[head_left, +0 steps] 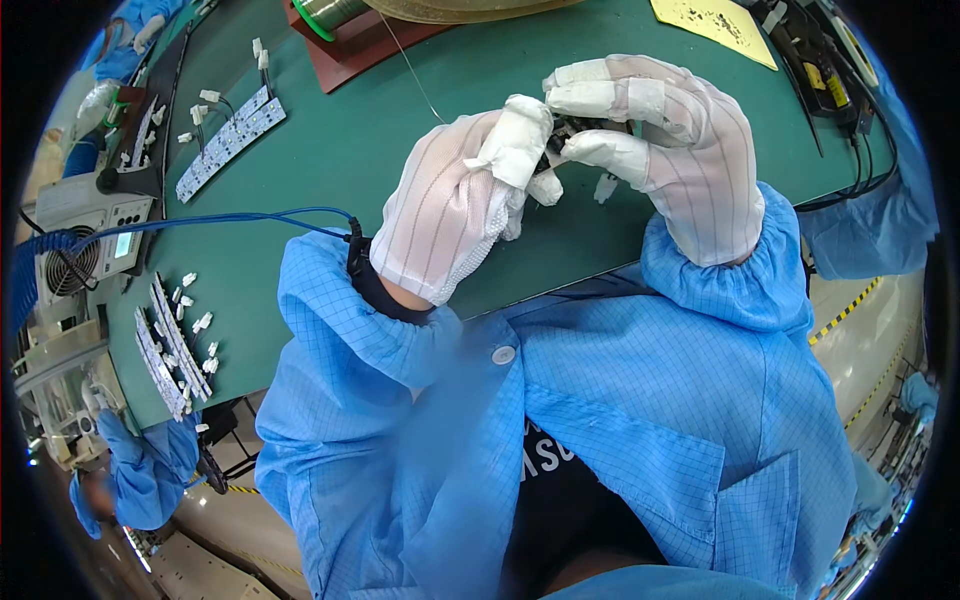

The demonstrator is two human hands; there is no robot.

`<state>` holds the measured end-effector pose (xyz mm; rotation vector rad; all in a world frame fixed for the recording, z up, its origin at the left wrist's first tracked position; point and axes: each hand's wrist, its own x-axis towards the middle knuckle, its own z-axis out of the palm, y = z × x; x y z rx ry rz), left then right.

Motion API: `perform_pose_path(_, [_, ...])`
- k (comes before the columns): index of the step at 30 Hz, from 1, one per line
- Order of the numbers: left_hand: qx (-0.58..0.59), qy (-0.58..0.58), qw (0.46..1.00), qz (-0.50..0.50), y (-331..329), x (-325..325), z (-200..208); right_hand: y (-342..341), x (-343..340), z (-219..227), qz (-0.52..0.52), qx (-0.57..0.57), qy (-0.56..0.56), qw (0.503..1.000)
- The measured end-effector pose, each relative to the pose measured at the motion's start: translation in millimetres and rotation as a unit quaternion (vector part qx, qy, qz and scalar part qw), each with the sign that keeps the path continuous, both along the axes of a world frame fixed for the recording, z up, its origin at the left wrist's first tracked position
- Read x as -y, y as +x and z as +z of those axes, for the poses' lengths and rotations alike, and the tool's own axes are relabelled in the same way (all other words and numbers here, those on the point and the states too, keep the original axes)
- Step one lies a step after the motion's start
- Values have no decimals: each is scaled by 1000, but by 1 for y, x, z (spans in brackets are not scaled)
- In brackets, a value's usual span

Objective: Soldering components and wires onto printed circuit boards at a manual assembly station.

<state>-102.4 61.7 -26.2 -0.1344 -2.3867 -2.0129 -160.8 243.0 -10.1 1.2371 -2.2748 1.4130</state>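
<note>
Both of my hands wear white striped gloves and meet over the green mat, pinching one small dark part [562,135] between them. My left hand [470,185] is closed on its left side, thumb and fingertips pressed together. From the right, my right hand [675,140] curls its fingers over the same part, thumb underneath. Gloved fingertips cover most of it, so its exact kind cannot be told. A small white connector [605,187] shows just below my right thumb; whether it is joined to the dark part is unclear. A black strap [365,265] with a blue cord circles my left wrist.
White strip boards with wired connectors [230,145] lie at the upper left, more strips [170,345] at the lower left. A solder wire spool [330,15] stands at the back. A yellow sheet [715,28] and black cabled tool [825,80] are at far right. Other people work nearby.
</note>
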Motion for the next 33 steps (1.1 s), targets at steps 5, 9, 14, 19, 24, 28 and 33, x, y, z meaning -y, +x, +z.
perform_pose_path(5, [1,7,1000,-9,-1,1,4,3,2,1,-22,-30,11,999])
perform_pose_path(9, [7,43,998,-38,-1,2,4,4,2,1,-63,-186,31,980])
perform_pose_path(14, [-5,17,999,-28,1,3,1,1,4,-9,-64,-174,-5,983])
perform_pose_path(19, [-13,36,998,-42,1,4,2,4,4,-11,-48,-113,-50,991])
perform_pose_path(24, [-23,4,999,-37,2,6,0,9,4,-16,-70,-96,-50,992])
perform_pose_path(28, [-20,3,999,-35,2,7,-2,6,5,-20,-68,-116,-68,989])
perform_pose_path(33, [-18,3,999,-35,1,5,2,5,9,-19,-72,-144,-73,984])
